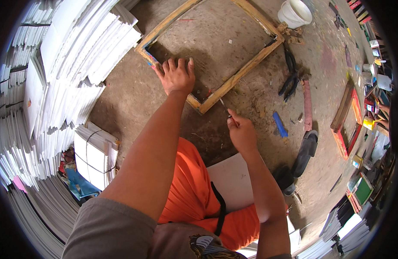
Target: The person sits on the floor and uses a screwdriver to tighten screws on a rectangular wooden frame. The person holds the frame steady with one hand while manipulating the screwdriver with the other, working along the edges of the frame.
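A wooden frame [240, 82] lies on the floor in front of me, with paint stains on its left bar. My left hand [177, 77] rests on that left bar, fingers spread and reaching over its inner edge. In my right hand [242, 133], closed around the reddish handle, is a thin screwdriver [224, 105]. Its metal shaft points up and left, with the tip at the outer side of the frame's near bar, close to the near corner. Whether the tip touches the wood I cannot tell. My fingers hide part of the handle.
Tall stacks of white sheets [86, 47] line the left side. To the right lie black-handled pliers [290, 75], a blue strip [280, 124], a wrapped reddish rod [307, 103] and a black sandal [304, 153]. A white bucket [294, 14] stands beyond; another frame [343, 116] lies far right.
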Available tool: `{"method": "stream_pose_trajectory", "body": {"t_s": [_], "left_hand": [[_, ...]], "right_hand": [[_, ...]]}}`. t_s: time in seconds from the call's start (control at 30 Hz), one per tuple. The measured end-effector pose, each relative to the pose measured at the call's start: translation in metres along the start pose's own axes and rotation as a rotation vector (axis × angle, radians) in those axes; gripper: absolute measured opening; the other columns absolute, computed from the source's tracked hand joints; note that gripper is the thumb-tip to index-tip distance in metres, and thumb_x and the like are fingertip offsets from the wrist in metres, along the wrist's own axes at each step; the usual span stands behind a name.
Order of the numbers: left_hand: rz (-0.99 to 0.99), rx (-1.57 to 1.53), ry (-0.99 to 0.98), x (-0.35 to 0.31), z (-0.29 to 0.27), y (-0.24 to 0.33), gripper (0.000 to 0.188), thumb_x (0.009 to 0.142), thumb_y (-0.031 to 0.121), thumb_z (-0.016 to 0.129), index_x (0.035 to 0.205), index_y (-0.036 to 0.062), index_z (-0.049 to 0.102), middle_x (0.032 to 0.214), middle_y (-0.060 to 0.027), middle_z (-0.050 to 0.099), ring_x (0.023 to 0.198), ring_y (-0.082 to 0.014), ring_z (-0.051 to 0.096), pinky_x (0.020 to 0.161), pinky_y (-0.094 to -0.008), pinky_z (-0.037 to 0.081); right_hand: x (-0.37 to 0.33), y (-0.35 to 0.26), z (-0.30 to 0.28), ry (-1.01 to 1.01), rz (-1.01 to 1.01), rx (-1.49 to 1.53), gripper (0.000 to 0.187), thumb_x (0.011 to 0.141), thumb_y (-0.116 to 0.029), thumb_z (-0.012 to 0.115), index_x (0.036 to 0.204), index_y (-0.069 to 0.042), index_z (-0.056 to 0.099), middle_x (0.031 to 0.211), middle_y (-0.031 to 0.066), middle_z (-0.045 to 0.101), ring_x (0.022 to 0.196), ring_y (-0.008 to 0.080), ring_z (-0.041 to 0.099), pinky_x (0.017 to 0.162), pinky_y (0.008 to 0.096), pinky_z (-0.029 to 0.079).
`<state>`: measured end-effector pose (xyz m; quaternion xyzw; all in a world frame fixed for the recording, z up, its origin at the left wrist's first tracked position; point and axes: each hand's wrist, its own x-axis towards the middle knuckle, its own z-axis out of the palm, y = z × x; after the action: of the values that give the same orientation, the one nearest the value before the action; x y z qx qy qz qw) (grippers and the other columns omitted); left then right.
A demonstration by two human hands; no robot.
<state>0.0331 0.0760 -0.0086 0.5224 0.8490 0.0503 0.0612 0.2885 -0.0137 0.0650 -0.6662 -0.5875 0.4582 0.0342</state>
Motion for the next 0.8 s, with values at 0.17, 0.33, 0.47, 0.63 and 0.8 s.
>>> {"method": "stream_pose_trajectory", "body": {"t_s": [0.17,0.33,0.47,0.63,0.8], "left_hand": [[0.007,0.014,0.035,-0.001,0.001,-0.003,0.056,0.111,0.058,0.035,0.135,0.0202,0.068,0.141,-0.0134,0.06,0.144,-0.0335,0.046,0.13,-0.0623,0.008],[-0.001,-0.017,0.023,0.001,0.002,-0.001,0.055,0.111,0.058,0.035,0.134,0.0201,0.068,0.141,-0.0124,0.06,0.144,-0.0322,0.046,0.13,-0.0616,0.008],[-0.002,-0.036,0.039,0.002,0.002,-0.002,0.054,0.11,0.056,0.037,0.132,0.0187,0.07,0.142,-0.0122,0.059,0.144,-0.032,0.046,0.131,-0.0615,0.008],[-0.004,-0.01,0.053,0.001,0.003,-0.006,0.054,0.111,0.057,0.037,0.134,0.0203,0.069,0.14,-0.0121,0.061,0.144,-0.0323,0.046,0.13,-0.0606,0.01],[0.002,-0.049,0.061,0.0,0.004,-0.003,0.052,0.11,0.055,0.039,0.133,0.0192,0.069,0.139,-0.012,0.061,0.144,-0.0321,0.047,0.13,-0.061,0.009]], "right_hand": [[0.015,0.006,-0.028,-0.482,0.509,0.974,0.053,0.108,-0.033,0.062,0.159,-0.024,0.052,0.071,0.0031,0.06,0.047,0.0172,0.051,0.042,0.0341,0.041],[0.0,0.012,-0.004,-0.425,0.57,1.283,0.052,0.109,-0.033,0.06,0.16,-0.025,0.051,0.072,0.0052,0.06,0.046,0.0168,0.053,0.041,0.0343,0.04],[-0.02,0.018,0.034,0.079,0.0,0.502,0.042,0.109,-0.027,0.061,0.151,-0.023,0.062,0.093,0.0129,0.077,0.075,0.0259,0.074,0.066,0.0412,0.057],[-0.027,-0.004,0.024,0.125,-0.064,0.066,0.039,0.106,-0.023,0.063,0.145,-0.019,0.066,0.11,0.0179,0.078,0.098,0.0358,0.077,0.087,0.0427,0.058],[-0.027,-0.016,0.016,0.102,-0.034,-0.023,0.038,0.106,-0.023,0.062,0.144,-0.022,0.067,0.103,0.0194,0.078,0.093,0.0383,0.076,0.082,0.0451,0.059]]}}
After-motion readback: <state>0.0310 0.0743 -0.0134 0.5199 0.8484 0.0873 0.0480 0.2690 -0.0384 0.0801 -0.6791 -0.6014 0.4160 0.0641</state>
